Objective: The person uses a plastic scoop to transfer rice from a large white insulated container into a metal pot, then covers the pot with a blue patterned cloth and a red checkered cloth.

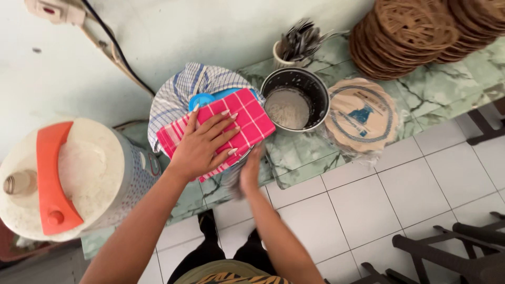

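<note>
The left hand [202, 144] is laid flat, fingers spread, on a folded pink checked cloth [247, 123] at the green marble bench [300, 163] edge. The right hand [250, 171] is blurred below it; its grip cannot be told. The cloth is judged soft, light, best pinched at a corner. A blue lid [202, 100] and striped cloth [179, 94] lie beneath.

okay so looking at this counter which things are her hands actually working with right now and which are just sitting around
In hand:
- left hand pressing flat on the pink checked cloth
- right hand, blurred, at the counter edge below that cloth
- blue lid and blue-and-white checked cloth beneath

Lying about:
- metal pot
- cup of spoons
- stacked woven plates
- bagged paper rounds
- water cooler with orange handle
</note>
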